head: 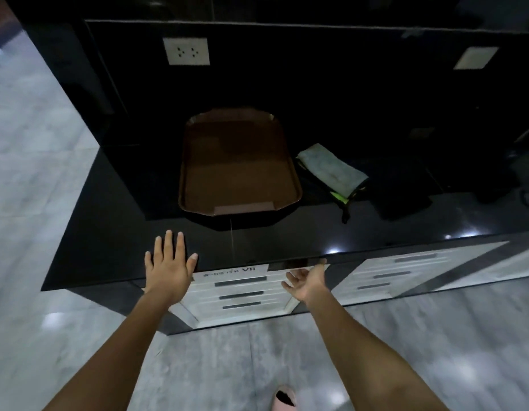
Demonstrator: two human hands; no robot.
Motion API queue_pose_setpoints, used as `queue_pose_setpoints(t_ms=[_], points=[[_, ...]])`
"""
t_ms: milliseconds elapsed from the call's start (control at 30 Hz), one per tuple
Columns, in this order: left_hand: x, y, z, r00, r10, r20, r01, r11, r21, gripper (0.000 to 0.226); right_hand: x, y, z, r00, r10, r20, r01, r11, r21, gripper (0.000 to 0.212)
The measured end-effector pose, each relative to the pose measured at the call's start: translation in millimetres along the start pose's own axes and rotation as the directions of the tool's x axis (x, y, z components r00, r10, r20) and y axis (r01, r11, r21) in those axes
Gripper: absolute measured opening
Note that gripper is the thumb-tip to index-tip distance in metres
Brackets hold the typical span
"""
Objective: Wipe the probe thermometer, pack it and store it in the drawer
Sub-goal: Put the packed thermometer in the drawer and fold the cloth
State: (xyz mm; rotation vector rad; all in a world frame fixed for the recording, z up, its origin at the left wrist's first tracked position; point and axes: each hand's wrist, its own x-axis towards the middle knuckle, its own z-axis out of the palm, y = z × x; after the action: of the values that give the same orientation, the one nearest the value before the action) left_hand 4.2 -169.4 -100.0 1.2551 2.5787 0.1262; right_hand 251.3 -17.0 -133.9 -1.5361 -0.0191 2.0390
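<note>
My left hand (168, 265) lies flat, fingers spread, at the front edge of the black counter (109, 241). My right hand (307, 281) is open, palm up, just in front of the top drawer (242, 277) of a white drawer unit; the drawer bears a label reading VR. A folded pale cloth (331, 170) lies on the counter to the right of a brown tray (239, 161), on top of a dark item with a green-yellow part (338, 195). I cannot pick out the probe thermometer itself.
A second white drawer unit (405, 271) sits under the counter to the right. A dark bag or case (402, 188) rests right of the cloth. Wall sockets (186, 51) are on the black back panel. A pink slipper (285, 397) is on the grey floor.
</note>
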Motion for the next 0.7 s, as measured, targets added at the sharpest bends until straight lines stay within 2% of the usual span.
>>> queue_pose_setpoints(t_ms=[67, 133, 200, 233, 300, 367, 433, 533, 600, 700], points=[[0, 0, -2, 1.0, -0.004, 0.002, 0.004, 1.0, -0.015, 0.063, -14, -11, -1, 0.997, -0.061, -0.037, 0.057, 0.993, -0.102, 0.063], [-2, 2, -6, 0.999, 0.036, -0.039, -0.038, 0.998, -0.045, 0.06, -31, -21, -8, 0.965, -0.238, -0.113, 0.199, 0.939, -0.279, 0.04], [-6, 14, -6, 0.976, 0.196, -0.1, -0.205, 0.974, -0.099, 0.053, -42, -36, -18, 0.847, -0.512, -0.146, 0.4, 0.793, -0.459, 0.021], [-9, 26, -6, 0.947, 0.298, -0.123, -0.312, 0.942, -0.124, 0.051, -50, -46, -21, 0.774, -0.615, -0.153, 0.466, 0.716, -0.521, 0.02], [-15, 53, -7, 0.887, 0.442, -0.134, -0.46, 0.87, -0.178, 0.051, -65, -66, -24, 0.657, -0.731, -0.186, 0.502, 0.608, -0.616, 0.024], [-12, 81, -12, 0.84, 0.527, -0.128, -0.543, 0.815, -0.204, 0.051, -73, -90, -22, 0.6, -0.786, -0.152, 0.513, 0.523, -0.681, 0.023], [4, 110, -24, 0.79, 0.601, -0.12, -0.612, 0.767, -0.192, 0.052, -74, -117, -16, 0.589, -0.804, -0.085, 0.485, 0.436, -0.758, 0.023], [40, 158, -49, 0.744, 0.654, -0.136, -0.668, 0.73, -0.145, 0.051, -69, -159, 2, 0.626, -0.78, 0.01, 0.409, 0.317, -0.855, 0.028], [63, 190, -64, 0.746, 0.65, -0.149, -0.664, 0.743, -0.083, 0.052, -62, -182, 16, 0.652, -0.757, 0.042, 0.369, 0.268, -0.89, 0.035], [103, 236, -79, 0.774, 0.623, -0.112, -0.627, 0.779, -0.001, 0.054, -49, -208, 38, 0.696, -0.717, 0.032, 0.317, 0.267, -0.91, 0.052]])
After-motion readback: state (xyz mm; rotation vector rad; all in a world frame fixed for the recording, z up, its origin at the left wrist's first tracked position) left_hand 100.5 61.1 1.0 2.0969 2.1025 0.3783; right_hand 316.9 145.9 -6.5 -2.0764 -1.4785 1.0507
